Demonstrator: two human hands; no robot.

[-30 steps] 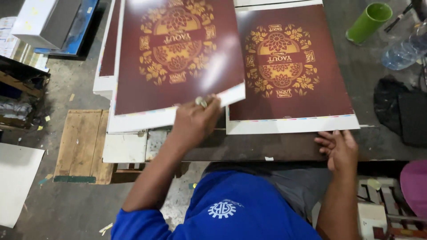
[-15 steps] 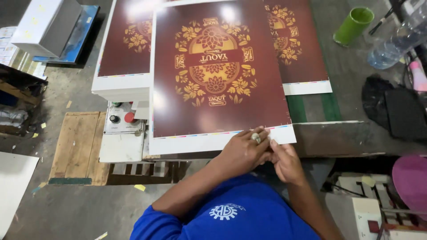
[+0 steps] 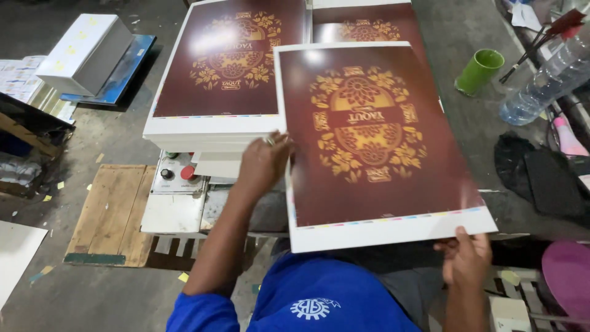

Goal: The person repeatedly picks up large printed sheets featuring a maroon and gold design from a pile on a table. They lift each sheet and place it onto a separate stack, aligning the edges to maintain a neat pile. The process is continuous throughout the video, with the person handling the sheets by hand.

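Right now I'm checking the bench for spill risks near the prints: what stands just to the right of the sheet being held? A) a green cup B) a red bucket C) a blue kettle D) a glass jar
A: a green cup stands on the table just right of the dark red printed sheet, with a clear plastic bottle lying beyond it.

Left hand [image 3: 265,161] raised forward, fingers curled, right hand [image 3: 465,257] low, thumb up, fingers gripping

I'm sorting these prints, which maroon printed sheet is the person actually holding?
The front sheet, gripped by left hand and right hand; the others lie flat behind.
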